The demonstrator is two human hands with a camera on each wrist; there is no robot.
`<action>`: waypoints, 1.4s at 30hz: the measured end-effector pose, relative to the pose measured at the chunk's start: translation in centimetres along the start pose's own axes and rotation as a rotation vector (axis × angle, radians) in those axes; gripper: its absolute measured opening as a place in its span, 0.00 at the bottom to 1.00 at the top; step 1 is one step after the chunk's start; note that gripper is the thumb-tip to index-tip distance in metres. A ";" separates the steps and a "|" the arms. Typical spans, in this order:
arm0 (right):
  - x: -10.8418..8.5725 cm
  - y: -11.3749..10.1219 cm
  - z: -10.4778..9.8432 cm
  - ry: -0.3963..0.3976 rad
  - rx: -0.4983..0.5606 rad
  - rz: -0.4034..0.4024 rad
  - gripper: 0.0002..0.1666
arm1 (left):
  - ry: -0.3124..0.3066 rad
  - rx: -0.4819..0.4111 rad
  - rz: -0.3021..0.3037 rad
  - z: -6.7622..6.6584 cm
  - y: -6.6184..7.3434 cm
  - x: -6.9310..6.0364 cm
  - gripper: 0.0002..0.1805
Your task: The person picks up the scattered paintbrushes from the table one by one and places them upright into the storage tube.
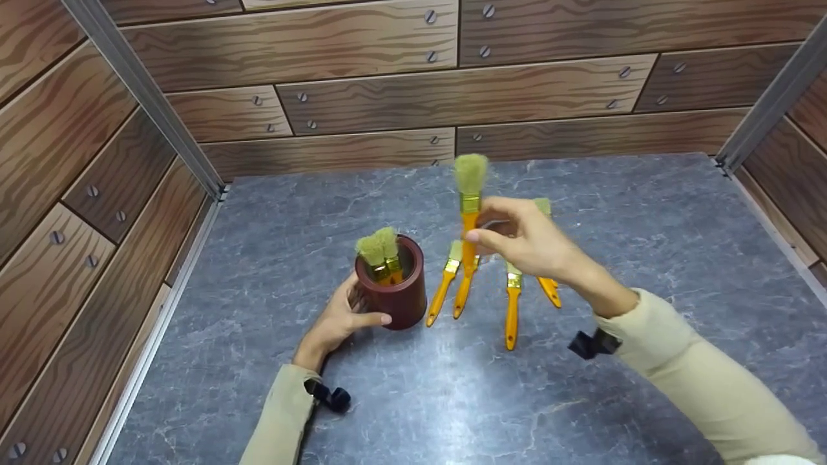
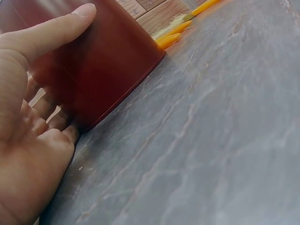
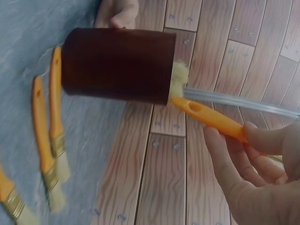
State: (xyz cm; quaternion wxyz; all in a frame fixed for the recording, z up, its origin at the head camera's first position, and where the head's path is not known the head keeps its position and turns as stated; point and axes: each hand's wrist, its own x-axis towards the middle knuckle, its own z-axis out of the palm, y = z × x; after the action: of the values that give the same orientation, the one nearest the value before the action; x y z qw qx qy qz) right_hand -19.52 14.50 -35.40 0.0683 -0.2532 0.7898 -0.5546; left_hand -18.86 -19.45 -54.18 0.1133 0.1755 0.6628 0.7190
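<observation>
A dark red cylindrical cup (image 1: 404,300) stands upright on the table, with brushes (image 1: 380,248) in it, bristles up. The left hand (image 1: 336,320) grips the cup's side, its thumb (image 2: 61,33) along the red wall (image 2: 112,61) in the left wrist view. The right hand (image 1: 533,242) pinches the orange handle of a brush (image 1: 470,187) above the table, bristles up, to the right of the cup. In the right wrist view the right hand (image 3: 262,173) holds that orange handle (image 3: 211,116), its end near the cup's rim (image 3: 172,70).
Several orange-handled brushes lie on the grey marbled table (image 1: 258,258) right of the cup, among them one at the front (image 1: 512,316) and one beside the cup (image 1: 441,294). Wood-patterned walls (image 1: 362,110) with metal corner rails (image 1: 148,97) enclose the table at the back and both sides.
</observation>
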 end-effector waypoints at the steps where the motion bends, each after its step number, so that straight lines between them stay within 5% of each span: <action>1: 0.3 -0.2 0.4 -0.003 0.005 -0.013 0.11 | 0.000 0.000 0.001 0.0 0.0 0.0 0.56; 14: 4.3 -1.9 5.1 -0.034 -0.042 -0.162 0.06 | -0.006 0.007 0.000 0.0 0.1 0.1 0.53; 21: 5.4 -0.9 8.0 -0.014 -0.036 -0.153 0.09 | -0.028 -0.002 0.004 -0.1 0.2 0.2 0.53; 27: 5.3 0.0 9.7 0.036 -0.145 -0.172 0.10 | -0.040 -0.003 0.029 -0.1 -0.2 0.2 0.54; 42: 4.4 0.2 9.9 -0.059 -0.097 -0.145 0.13 | -0.033 -0.020 0.025 0.0 -0.1 0.2 0.55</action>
State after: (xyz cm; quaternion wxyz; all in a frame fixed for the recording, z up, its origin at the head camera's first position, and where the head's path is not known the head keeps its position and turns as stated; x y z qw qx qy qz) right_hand -19.49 4.12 -38.56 0.0387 -0.3288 0.7929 -0.5116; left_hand -19.03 -19.39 -54.29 0.1171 0.1945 0.6512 0.7241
